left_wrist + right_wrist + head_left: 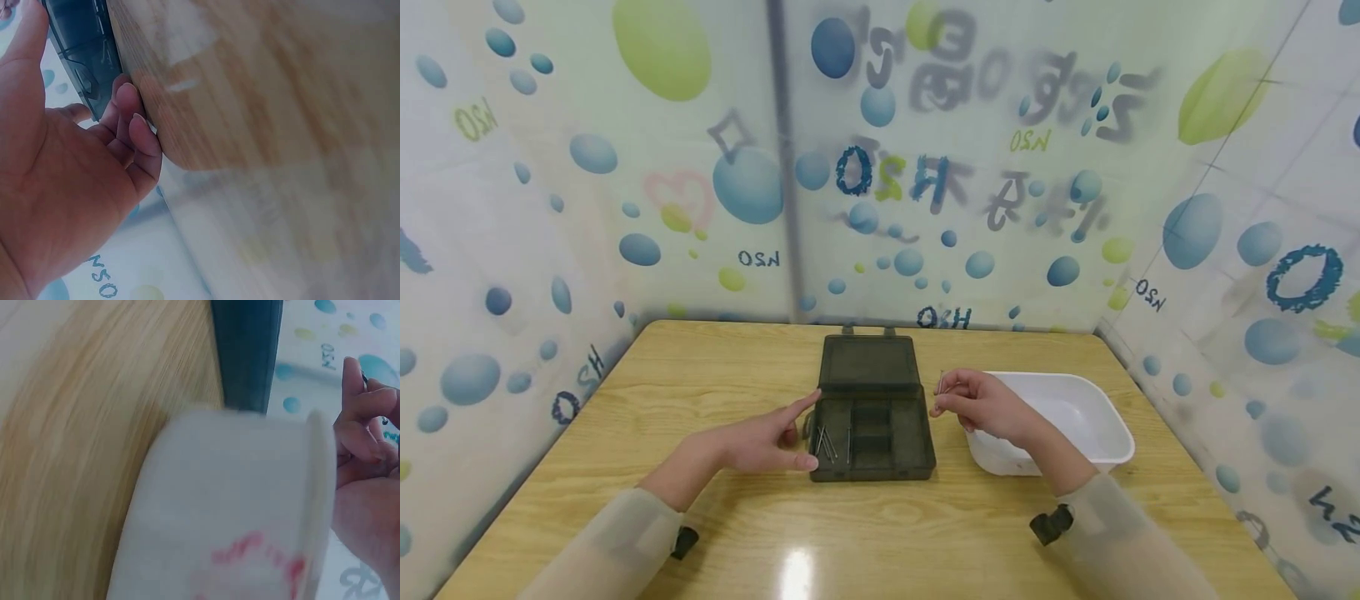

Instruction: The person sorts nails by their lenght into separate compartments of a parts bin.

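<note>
A dark grey plastic compartment box (872,475) lies on the table with its lid (869,364) raised at the back. Several slim, silvery, nail-like metal pieces (825,443) lie in its left compartments. My left hand (756,440) is at the box's left side, thumb by the front corner and index finger stretched toward the hinge; its other fingers are loosely bent. Right of the box, my right hand (988,406) pinches a thin nail-like metal piece (940,382) between thumb and fingers, above the left edge of a white basin (1037,468).
The wooden table (715,367) bears the box and basin. A patterned curtain (700,167) hangs behind and along both sides. Each wrist carries a black strap mount (1052,524). In the right wrist view, red marks (250,544) show on the basin's outside.
</note>
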Demonstrator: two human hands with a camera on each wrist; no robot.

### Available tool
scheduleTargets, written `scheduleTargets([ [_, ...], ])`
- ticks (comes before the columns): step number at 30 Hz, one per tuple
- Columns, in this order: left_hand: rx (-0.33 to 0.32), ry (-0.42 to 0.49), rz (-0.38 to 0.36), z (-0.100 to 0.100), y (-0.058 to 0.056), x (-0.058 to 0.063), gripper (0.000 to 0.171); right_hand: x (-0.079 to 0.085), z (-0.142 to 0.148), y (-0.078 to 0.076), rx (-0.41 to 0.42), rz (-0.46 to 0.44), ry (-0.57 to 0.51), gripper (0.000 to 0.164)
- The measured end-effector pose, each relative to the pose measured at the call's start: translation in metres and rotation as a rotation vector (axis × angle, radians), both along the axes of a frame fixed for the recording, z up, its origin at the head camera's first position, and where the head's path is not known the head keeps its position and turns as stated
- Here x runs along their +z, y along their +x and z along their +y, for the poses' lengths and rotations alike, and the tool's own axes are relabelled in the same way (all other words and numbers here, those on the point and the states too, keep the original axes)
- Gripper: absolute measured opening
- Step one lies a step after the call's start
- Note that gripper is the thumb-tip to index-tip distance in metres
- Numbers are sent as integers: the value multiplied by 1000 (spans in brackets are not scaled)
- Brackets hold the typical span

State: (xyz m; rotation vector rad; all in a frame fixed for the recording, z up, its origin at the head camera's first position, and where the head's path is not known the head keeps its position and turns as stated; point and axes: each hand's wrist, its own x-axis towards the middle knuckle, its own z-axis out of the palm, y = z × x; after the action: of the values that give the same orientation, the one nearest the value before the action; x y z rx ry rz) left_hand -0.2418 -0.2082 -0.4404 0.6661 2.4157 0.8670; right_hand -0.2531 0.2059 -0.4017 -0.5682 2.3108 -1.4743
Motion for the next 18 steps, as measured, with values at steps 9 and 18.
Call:
scheduleTargets([
  [9, 2, -5, 2, 1, 1, 0, 114, -4, -34, 1, 38, -10, -9, 21],
  [18, 7, -9, 2, 0, 1, 0, 114, -15, -69, -1, 84, -11, 40, 20],
])
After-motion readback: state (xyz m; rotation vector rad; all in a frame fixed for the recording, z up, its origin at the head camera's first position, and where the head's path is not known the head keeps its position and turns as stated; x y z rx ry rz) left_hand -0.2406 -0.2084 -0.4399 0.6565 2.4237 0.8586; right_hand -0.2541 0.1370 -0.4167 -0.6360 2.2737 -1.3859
